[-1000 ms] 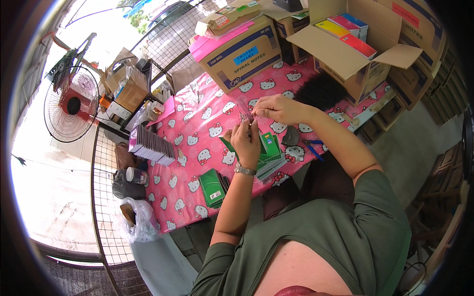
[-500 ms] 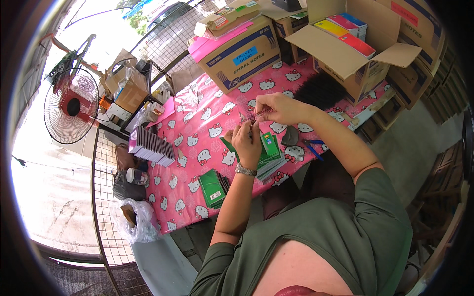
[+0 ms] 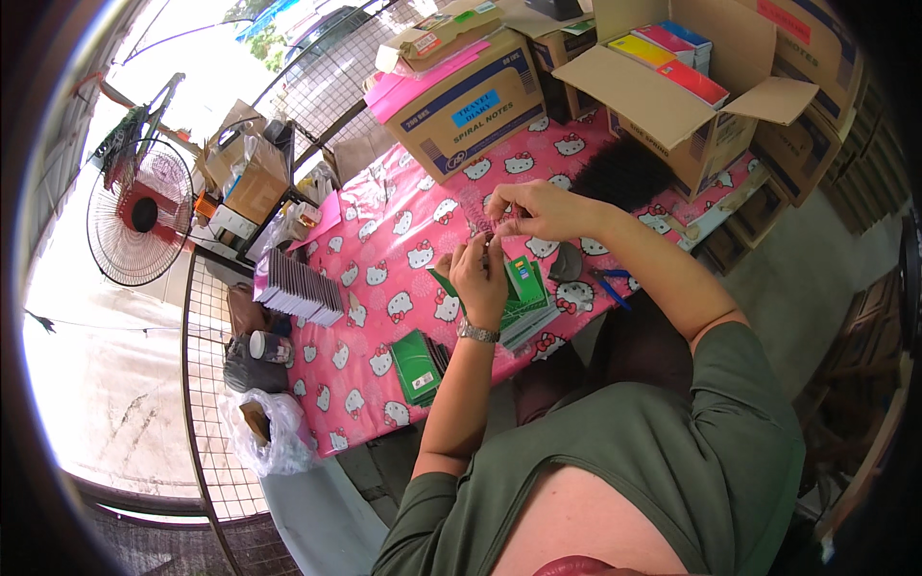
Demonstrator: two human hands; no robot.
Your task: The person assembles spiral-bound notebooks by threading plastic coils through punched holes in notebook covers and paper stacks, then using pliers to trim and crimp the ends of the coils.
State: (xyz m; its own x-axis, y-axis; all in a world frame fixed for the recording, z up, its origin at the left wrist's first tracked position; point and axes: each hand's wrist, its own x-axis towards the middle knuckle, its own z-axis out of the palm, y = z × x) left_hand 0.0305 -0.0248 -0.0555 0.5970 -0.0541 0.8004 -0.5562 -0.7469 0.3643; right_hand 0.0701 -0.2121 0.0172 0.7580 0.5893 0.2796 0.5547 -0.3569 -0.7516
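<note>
My left hand (image 3: 477, 280), with a metal watch at its wrist, is closed on a green notebook (image 3: 443, 281) whose edge shows beside the fingers. Close by its fingertips, my right hand (image 3: 540, 211) pinches a thin spiral wire (image 3: 483, 225), small and partly hidden by the fingers. Under and beside the left hand lie more green notebooks (image 3: 526, 292), stacked at the table's near edge. Another small stack of green notebooks (image 3: 415, 365) sits to the left of my left forearm. Blue-handled pliers (image 3: 612, 288) rest right of the hands.
A pink patterned cloth (image 3: 384, 250) covers the table. Cardboard boxes (image 3: 461, 115) stand at the back, one open box (image 3: 663, 134) holding colourful notebooks. A dark bristly bundle (image 3: 624, 178) lies before it. Left are a row of upright notebooks (image 3: 300, 288), a fan (image 3: 141, 213) and a plastic bag (image 3: 272, 432).
My right hand has shifted slightly left, and its fingers have changed position near the left fingertips. My left hand stays almost in place with the notebook.
</note>
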